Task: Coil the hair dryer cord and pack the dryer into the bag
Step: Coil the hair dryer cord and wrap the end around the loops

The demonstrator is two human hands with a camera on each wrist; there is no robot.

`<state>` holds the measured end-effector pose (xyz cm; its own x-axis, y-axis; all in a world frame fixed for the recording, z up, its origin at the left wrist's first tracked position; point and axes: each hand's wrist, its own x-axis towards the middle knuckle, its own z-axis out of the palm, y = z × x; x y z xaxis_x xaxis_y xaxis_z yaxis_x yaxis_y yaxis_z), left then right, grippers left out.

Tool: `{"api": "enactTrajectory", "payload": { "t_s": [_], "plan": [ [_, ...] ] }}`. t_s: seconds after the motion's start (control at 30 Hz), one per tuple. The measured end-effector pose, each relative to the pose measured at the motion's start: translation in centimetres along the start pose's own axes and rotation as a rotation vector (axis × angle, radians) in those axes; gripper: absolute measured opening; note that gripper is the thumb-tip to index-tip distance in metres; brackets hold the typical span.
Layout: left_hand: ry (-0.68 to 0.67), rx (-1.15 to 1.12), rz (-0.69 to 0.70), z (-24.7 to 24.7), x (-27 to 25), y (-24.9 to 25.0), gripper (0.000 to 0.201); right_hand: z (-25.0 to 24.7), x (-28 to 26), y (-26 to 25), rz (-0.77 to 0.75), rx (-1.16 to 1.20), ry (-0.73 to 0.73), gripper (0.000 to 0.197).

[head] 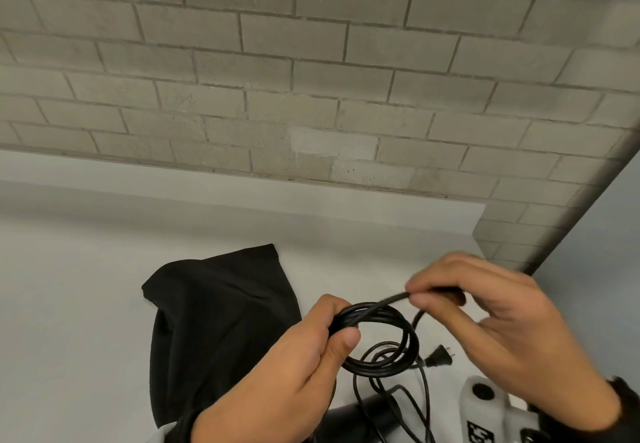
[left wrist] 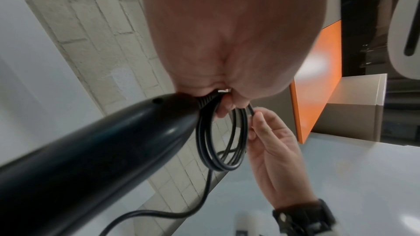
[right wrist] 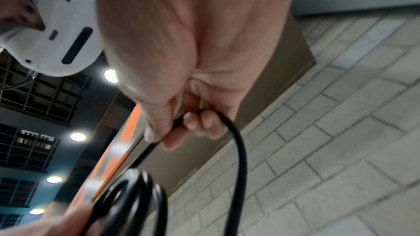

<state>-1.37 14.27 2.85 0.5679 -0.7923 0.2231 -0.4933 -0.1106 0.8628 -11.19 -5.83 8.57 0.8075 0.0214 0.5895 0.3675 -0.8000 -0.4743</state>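
My left hand (head: 322,338) grips a bundle of black cord loops (head: 384,338) above the white table. The left wrist view shows the same cord loops (left wrist: 218,143) hanging from the fingers, with the black hair dryer handle (left wrist: 95,159) right below the palm. My right hand (head: 460,300) pinches a free stretch of cord (right wrist: 236,143) between thumb and fingers, just right of the coil. The plug (head: 438,357) dangles below the loops. More loose cord (head: 388,397) trails down toward the dryer body (head: 363,415) at the bottom edge. A black fabric bag (head: 214,318) lies on the table to the left.
A white table (head: 86,286) runs to a grey brick wall (head: 311,79) at the back. A brick pillar (head: 554,221) stands at the right. An orange panel (left wrist: 318,82) and a tan box (left wrist: 354,107) show in the left wrist view.
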Motion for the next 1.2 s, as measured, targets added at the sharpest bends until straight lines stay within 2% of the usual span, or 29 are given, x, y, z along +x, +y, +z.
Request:
{"api": "enactTrajectory", "payload": {
  "t_s": [0.13,0.37,0.43,0.53,0.57,0.67,0.73,0.8,1.0,1.2],
  "plan": [
    [-0.019,0.039,0.016,0.2,-0.1,0.2,0.029,2.9,1.4,0.9,0.088,0.066,0.098,0.004],
    [0.106,0.068,0.017,0.7,-0.1,-0.6,0.028,5.2,0.7,2.7,0.379,0.332,-0.036,0.011],
    [0.153,0.062,0.03,0.9,-0.2,-0.7,0.023,5.2,0.2,2.8,0.374,0.426,-0.055,0.015],
    [0.209,0.053,0.049,0.9,0.0,-0.9,0.022,5.1,-0.8,2.5,0.331,0.587,-0.115,0.041],
    [0.223,0.054,0.056,1.0,0.1,-1.0,0.025,5.1,-1.0,2.4,0.337,0.591,-0.135,0.04],
    [0.255,0.056,0.059,1.2,0.3,-1.2,0.025,5.2,-1.4,2.3,0.408,0.551,-0.163,0.017],
    [0.264,0.067,0.065,1.4,0.5,-1.2,0.022,5.3,-1.5,2.3,0.434,0.6,-0.181,0.013],
    [0.277,0.073,0.06,1.7,0.5,-1.1,0.02,5.3,-1.3,2.3,0.458,0.674,-0.197,0.014],
    [0.333,0.0,0.012,2.1,0.7,-0.4,0.025,5.9,-0.8,1.7,0.466,0.703,-0.222,0.013],
    [0.378,0.015,-0.02,2.2,1.0,-0.5,0.033,6.9,-1.8,1.5,0.5,0.704,-0.036,0.026]
  ]
}}
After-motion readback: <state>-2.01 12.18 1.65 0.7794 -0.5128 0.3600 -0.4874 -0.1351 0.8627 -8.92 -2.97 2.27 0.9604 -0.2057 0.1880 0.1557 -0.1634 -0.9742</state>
